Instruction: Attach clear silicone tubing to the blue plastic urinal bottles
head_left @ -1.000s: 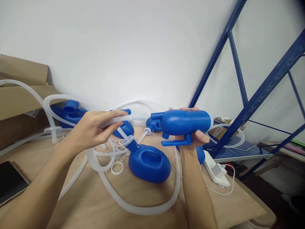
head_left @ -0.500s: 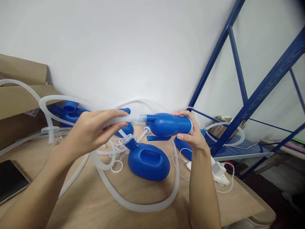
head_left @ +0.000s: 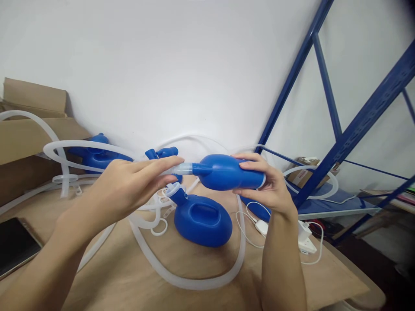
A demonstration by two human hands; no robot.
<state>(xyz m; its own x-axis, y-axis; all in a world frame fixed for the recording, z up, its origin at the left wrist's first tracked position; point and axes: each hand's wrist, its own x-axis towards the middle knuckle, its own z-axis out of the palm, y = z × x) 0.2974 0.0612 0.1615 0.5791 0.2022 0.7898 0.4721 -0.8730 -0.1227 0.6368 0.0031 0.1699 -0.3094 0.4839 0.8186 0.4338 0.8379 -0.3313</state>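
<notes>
Blue plastic spouted vessel (head_left: 223, 172), and it's held up level in the middle of the view, clear of the bench (head_left: 129, 285), with a hand at either end! Over on the far left, a dark-screened phone (head_left: 17, 246) is laid flat on the bench, cut off by the edge of view. Behind it an open cardboard box (head_left: 35, 138) is crossed by an arching white hose (head_left: 32, 114). Just right of that, a white round cap (head_left: 65, 178) is seen, and a blue plastic container (head_left: 100, 160) is partly covered by a loop of tubing. Now the left hand (head_left: 139, 177): its fingers are clamped on a translucent hose (head_left: 170, 171), forefinger along the top, thumb beneath. Below, a white ring (head_left: 158, 227) is laid on the bench. At the hose's end, a clear connector (head_left: 185, 168) is met in line by the vessel's spout; how deep the fit goes cannot be told. Directly underneath, a blue bottle (head_left: 204, 220) is rested on its side, its neck tilted up to the left, a broad curve of tubing swept around in front. And here's the right hand (head_left: 264, 185), its fingers wrapped around the vessel near its white-rimmed end! Below that wrist, a white power strip (head_left: 308, 246) is partly hidden by the forearm. Farther right, a small carton (head_left: 298, 177) is held on a blue metal shelf (head_left: 324, 209).
</notes>
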